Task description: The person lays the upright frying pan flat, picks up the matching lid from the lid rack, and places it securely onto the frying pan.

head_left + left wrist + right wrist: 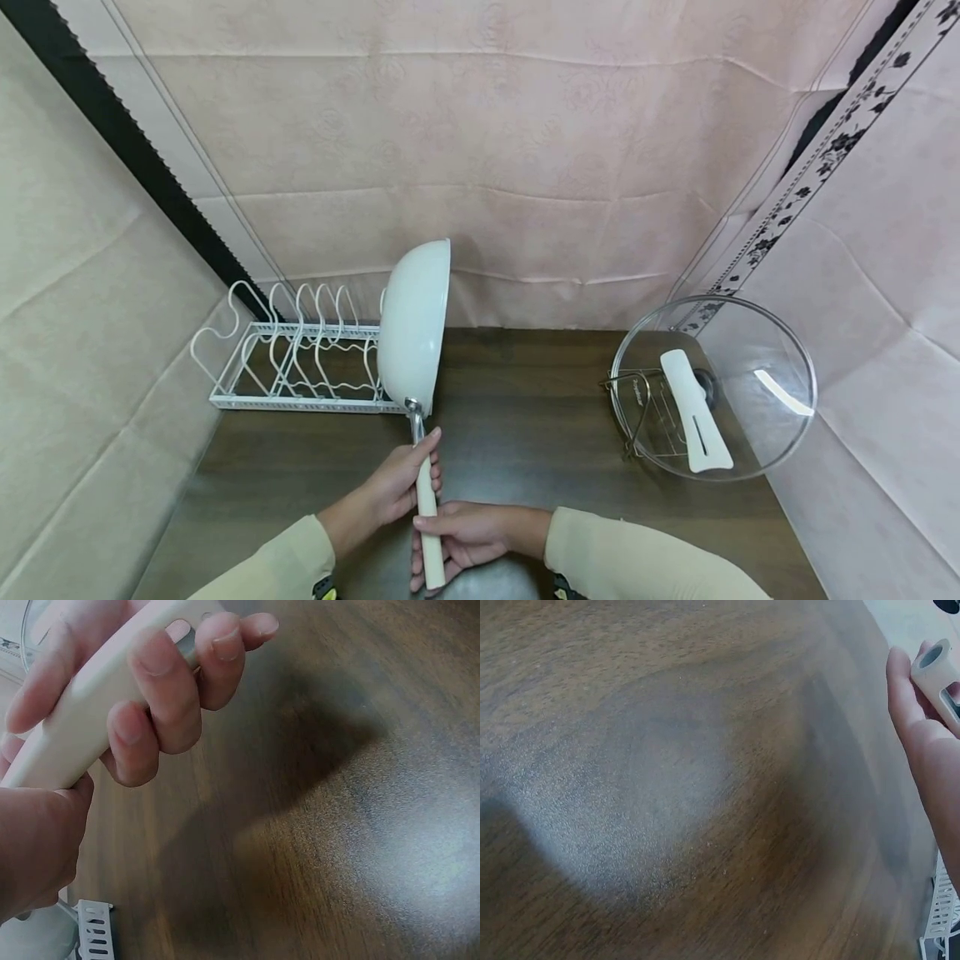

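White frying pan: it stands on edge [414, 333] at the right end of the white dish rack [300, 404], handle toward you; you cannot tell whether the rack bears its weight.
Left hand: yours [397, 483] wraps the cream handle [427, 496] near the metal neck, thumb over, fingers curled beneath.
Right hand: yours [468, 533] holds the near end of the handle, thumb on top, fingers loosely bent under it.
Tipping risk: the deep body sits far out from your grip, so a slack right hand could probably let the pan roll and its rim drop rightward.
Rack risk: a leftward push could drag or tip the rack, whose thin wires look light.
Glass lid: it stands well apart at the right [780, 350]; only a wide swing would likely threaten it.
Pan's look: smooth white outside, rounded base facing left, rim nearly upright; the inside is hidden from you.
Handle's look: plain, rounded, with a hanging slot near its end.
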Demonstrator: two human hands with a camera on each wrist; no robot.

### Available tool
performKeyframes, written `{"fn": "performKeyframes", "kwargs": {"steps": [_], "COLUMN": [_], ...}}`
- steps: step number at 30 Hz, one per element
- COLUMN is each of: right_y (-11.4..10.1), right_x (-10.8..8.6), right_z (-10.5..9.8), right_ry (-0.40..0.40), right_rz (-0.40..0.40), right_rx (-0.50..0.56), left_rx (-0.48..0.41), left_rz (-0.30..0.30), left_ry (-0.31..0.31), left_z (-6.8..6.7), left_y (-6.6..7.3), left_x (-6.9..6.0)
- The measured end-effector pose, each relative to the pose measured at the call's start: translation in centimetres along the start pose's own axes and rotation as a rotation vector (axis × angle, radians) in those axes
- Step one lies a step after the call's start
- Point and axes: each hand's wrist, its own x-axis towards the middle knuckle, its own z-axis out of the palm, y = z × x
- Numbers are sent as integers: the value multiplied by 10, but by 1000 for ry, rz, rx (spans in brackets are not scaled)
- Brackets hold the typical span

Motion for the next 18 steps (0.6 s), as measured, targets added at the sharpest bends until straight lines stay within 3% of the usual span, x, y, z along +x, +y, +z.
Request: {"fn": "performKeyframes", "kwargs": {"steps": [18], "right_y": [3], "right_x": [3], "right_z": [2], "right_ry": [9], "right_rz": [-53], "right_rx": [39], "left_rx": [6], "left_rz": [-2], "left_ry": [27], "left_z": [-2], "left_y": [-1], "left_x": [1]}}
